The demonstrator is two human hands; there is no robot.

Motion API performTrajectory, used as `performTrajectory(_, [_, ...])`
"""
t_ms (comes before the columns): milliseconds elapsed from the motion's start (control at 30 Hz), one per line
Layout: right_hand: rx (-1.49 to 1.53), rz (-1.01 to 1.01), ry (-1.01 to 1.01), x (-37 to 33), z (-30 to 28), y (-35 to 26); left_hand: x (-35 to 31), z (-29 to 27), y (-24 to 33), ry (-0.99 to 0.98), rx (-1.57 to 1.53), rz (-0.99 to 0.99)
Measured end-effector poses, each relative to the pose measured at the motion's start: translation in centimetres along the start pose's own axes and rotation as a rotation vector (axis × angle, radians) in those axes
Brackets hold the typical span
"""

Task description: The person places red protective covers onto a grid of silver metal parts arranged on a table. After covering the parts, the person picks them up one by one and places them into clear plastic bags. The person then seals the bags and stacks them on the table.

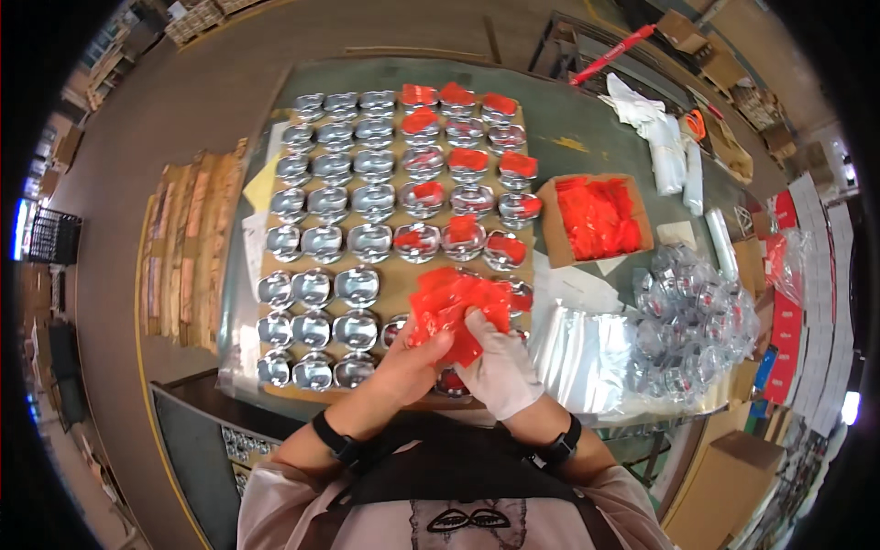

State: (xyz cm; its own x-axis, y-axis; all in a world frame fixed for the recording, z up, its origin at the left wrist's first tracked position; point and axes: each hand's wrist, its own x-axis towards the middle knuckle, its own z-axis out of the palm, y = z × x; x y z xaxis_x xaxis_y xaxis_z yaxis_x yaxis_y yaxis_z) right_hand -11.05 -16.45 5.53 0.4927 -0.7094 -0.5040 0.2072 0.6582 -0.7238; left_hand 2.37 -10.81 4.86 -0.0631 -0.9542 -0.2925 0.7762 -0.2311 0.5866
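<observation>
Both hands (449, 353) grip red plastic bags (456, 310) (long axis pointing up-right) over pistons (356, 328).

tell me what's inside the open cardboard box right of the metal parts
The cardboard box holds a loose heap of red packets, filling it nearly to the rim. The box bottom and anything beneath the heap are covered.

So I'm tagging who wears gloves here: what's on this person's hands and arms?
The right hand wears a white glove; the left hand is bare. Each wrist carries a black band, and pale pinkish sleeves cover the arms further up.
</observation>
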Motion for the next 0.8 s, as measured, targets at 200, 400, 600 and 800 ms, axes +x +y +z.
performTrajectory(200, [-1.008,-0.523,-0.136,-2.0,0.6,4.5,-2.6,-0.3,-1.6,0.270,0.000,0.040])
performTrajectory(400, [-1.566,-0.980,0.326,-3.6,2.6,3.3,-4.4,-0.8,-2.6,0.268,-0.314,0.098])
performTrajectory(600, [-0.402,-0.394,-0.137,-6.0,0.4,-0.3,-8.0,0.5,-2.6,0.331,-0.099,0.100])
performTrajectory(800, [-0.710,-0.101,-0.208,-7.1,-0.2,0.7,-11.1,0.7,-4.3,0.318,0.187,0.083])
